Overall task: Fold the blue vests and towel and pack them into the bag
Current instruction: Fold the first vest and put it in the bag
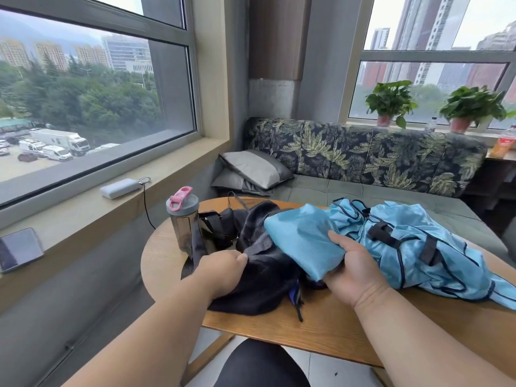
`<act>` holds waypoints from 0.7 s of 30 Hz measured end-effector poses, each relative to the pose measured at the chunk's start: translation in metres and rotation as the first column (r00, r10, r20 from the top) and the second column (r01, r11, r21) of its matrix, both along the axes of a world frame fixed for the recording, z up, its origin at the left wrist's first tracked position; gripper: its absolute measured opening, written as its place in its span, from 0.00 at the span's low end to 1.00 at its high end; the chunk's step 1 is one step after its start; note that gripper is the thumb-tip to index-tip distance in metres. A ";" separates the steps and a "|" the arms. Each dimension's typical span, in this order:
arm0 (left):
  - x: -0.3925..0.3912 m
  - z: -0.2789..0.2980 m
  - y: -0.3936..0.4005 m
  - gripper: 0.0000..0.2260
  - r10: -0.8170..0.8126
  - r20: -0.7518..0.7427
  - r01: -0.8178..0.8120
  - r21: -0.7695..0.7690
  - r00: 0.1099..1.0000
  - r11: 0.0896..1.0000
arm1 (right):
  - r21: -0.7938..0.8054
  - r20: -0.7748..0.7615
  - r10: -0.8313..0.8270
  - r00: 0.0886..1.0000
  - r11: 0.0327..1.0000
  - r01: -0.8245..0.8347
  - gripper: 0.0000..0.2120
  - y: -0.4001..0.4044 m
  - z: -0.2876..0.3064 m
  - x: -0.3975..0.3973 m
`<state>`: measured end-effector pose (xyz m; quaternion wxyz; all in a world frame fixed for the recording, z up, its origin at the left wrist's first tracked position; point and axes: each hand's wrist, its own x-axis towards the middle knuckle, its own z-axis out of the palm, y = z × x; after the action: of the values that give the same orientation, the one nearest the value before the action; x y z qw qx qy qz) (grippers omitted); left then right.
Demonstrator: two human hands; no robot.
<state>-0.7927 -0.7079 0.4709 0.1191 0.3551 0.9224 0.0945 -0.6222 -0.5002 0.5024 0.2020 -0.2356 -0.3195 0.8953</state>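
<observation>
Evidently the packing step is in hand: a folded blue piece [304, 241] (towel or vest cannot be told, though its flat, finely ribbed weave suggests the towel) is held over the mouth of the black bag [259, 263], which lies slumped near the front-left part of the wooden surface [329, 328]. The rim of the bag is pinched by the left hand [223, 270], its fingers [240, 257] curled onto a grey webbing edge so that the opening is drawn toward the front edge. The folded piece is gripped at its near end by the right hand [353, 270], the thumb laid on top and the other fingers tucked out of sight beneath the cloth. About half of the fold overlaps the bag; whether any of it is already inside cannot be told. The blue vests [413, 247] are heaped unfolded toward the right edge of the surface, just beside the right hand and touching the folded piece at its far side. The next move is judged to call for the opening being held wide while the fold is slid in flat, without being unrolled. A grey bottle with a pink lid [183, 216] stands against the bag's far-left side and could be tipped if the bag is tugged.
</observation>
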 end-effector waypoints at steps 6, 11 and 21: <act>0.039 -0.008 -0.012 0.17 -0.048 0.234 0.024 0.108 0.971 0.994 | 0.015 -0.043 0.019 0.999 1.000 -0.018 0.14 -0.020 0.016 -0.024; 0.033 0.009 -0.018 0.13 0.007 0.138 -0.014 0.057 0.990 0.998 | 0.027 -0.021 0.060 0.998 0.998 -0.059 0.09 -0.040 0.017 -0.035; -0.045 0.001 0.032 0.13 -0.164 0.019 0.138 -0.638 0.986 0.758 | -0.024 -0.057 -0.004 0.998 1.000 0.002 0.08 -0.037 -0.005 -0.035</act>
<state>-0.8376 -0.6763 0.4716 0.2220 0.3687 0.8702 -0.2400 -0.6569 -0.5377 0.4975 0.2094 -0.2132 -0.3024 0.9051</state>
